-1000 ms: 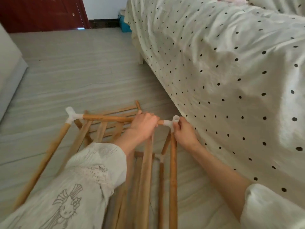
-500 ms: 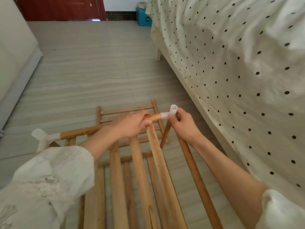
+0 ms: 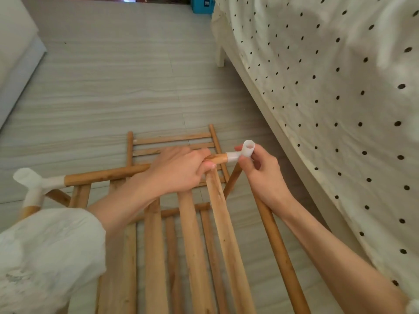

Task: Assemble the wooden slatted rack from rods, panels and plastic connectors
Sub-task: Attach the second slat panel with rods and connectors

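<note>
A partly built wooden rack fills the lower middle of the view. My left hand (image 3: 179, 168) grips its top cross rod (image 3: 106, 175) near the right end. My right hand (image 3: 260, 175) pinches the white plastic connector (image 3: 246, 151) on that rod's right end, its open socket facing up. A second white connector (image 3: 34, 182) caps the rod's left end. Long slats (image 3: 192, 245) run from under my left hand toward me. A side rod (image 3: 278, 250) slants down under my right wrist. A slatted panel (image 3: 172, 141) lies flat on the floor beyond.
A bed with a white dotted cover (image 3: 340, 98) stands close on the right, its leg (image 3: 220, 57) further back. Grey floor (image 3: 113, 87) stretches ahead. A pale piece of furniture (image 3: 15, 53) lines the left edge. A blue box (image 3: 201, 4) sits at the far top.
The view has tilted down and nearer to the rack. Both hands keep their hold on the rod and the right connector; the rod's right end has lifted slightly.
</note>
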{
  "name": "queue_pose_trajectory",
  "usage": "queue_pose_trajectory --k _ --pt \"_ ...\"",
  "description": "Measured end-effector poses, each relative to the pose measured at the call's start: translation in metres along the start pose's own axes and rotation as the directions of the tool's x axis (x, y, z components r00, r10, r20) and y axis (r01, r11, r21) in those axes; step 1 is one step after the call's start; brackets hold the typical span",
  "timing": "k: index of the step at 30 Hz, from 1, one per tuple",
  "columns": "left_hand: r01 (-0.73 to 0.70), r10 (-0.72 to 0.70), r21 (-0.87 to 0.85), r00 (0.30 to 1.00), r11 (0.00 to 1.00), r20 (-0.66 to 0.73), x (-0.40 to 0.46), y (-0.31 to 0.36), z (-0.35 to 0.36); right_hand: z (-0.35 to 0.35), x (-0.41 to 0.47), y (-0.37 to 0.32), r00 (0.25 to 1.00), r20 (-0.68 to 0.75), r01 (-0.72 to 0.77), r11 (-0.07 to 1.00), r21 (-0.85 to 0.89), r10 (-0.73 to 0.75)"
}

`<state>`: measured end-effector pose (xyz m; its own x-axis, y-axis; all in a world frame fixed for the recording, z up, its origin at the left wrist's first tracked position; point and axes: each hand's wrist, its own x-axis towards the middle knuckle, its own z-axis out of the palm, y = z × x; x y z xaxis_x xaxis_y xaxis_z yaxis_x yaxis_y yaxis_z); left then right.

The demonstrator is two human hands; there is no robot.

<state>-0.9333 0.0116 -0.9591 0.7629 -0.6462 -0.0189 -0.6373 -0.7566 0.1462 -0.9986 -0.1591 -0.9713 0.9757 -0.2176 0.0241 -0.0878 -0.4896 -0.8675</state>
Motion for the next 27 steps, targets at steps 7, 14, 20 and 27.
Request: queue_pose_trajectory --k 7,14,20,27 --pt "0.015 0.005 -0.165 0.993 0.986 0.117 0.011 -0.008 -0.006 -0.018 0.034 -0.007 0.918 0.270 -0.387 0.801 0.456 0.290" --pt "-0.038 0.056 -0.260 0.996 0.965 0.064 0.011 -0.013 -0.004 0.005 0.078 -0.007 0.877 0.396 -0.467 0.675 0.572 0.272" --pt "-0.058 0.058 -0.084 0.998 0.995 -0.006 0.008 -0.010 -0.001 0.011 0.083 -0.005 0.848 0.507 -0.474 0.645 0.599 0.152" --pt "-0.097 0.098 0.030 0.993 0.995 -0.063 0.010 -0.006 0.008 0.015 0.086 0.007 0.870 0.479 -0.445 0.608 0.658 0.119"
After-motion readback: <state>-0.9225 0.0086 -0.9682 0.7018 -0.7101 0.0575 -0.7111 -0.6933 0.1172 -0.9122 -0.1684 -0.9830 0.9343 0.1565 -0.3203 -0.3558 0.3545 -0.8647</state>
